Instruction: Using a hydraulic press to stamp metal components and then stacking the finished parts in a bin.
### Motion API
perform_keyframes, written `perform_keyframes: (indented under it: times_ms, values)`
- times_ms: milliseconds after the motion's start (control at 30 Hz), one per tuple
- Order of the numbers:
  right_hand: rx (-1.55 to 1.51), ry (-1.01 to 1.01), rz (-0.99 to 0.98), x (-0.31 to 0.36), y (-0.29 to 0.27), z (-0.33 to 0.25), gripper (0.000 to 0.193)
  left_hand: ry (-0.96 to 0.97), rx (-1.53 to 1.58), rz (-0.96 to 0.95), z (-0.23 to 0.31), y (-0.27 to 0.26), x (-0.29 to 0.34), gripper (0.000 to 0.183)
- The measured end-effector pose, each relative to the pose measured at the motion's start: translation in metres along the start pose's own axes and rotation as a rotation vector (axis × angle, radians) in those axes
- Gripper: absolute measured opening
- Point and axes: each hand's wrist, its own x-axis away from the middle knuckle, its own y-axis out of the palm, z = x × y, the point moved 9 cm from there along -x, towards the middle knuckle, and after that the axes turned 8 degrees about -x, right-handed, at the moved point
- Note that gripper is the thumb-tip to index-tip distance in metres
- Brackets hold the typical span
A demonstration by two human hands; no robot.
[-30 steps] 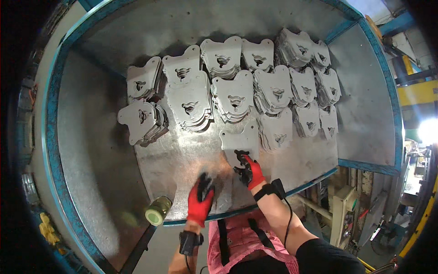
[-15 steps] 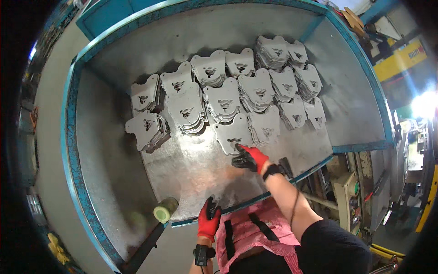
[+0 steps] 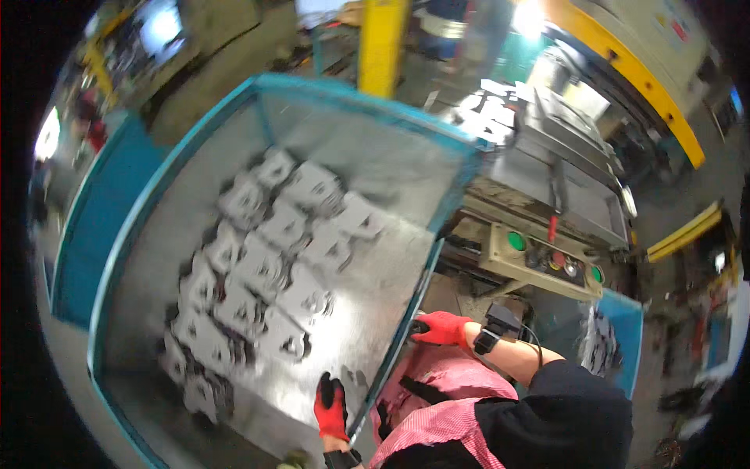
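Observation:
Stacks of flat grey metal plates (image 3: 303, 297), each with a notched outline and a cut-out hole, stand in rows inside a blue-rimmed metal bin (image 3: 117, 289). My left hand (image 3: 331, 406), in a red glove with black fingers, is open above the bin's bare metal floor, near its front edge. Its fingers point up toward the stacks and hold nothing. My right hand (image 3: 441, 328), gloved the same way, is at the bin's front rim, apart from the plates. Its black fingertips are blurred and partly hidden, so I cannot tell whether they grip anything.
Right of the bin is a control box (image 3: 539, 262) with green and red buttons, below a machine bed (image 3: 574, 176). A smaller blue bin (image 3: 629, 332) with metal pieces stands at the right. A yellow post (image 3: 383, 47) rises behind. A greenish roll (image 3: 295, 460) shows at the lower edge.
My view has swung right, bringing the control box and machine into sight. My right hand has left the front plate stack and come back to the bin's front rim.

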Motion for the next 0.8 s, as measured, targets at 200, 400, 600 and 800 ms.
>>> perform_keyframes:
  times_ms: [200,400,600,800]
  values:
    - [-0.186,-0.164,0.399,0.007,-0.145,0.040,0.058,0.122,-0.161,-0.321,0.057,0.153,-0.033,0.050]
    - [-0.468,-0.356,0.817,0.042,-0.336,0.144,0.052,0.360,-0.529,-0.582,0.133,0.383,-0.050,0.070]
    - [-0.160,-0.324,0.966,0.010,-0.488,0.185,0.061,0.905,-0.997,-0.310,0.258,0.583,-0.091,0.101]
    - [0.078,-0.122,0.716,-0.088,-0.541,0.177,0.091,0.792,-1.743,0.425,0.318,0.655,-0.193,0.063]
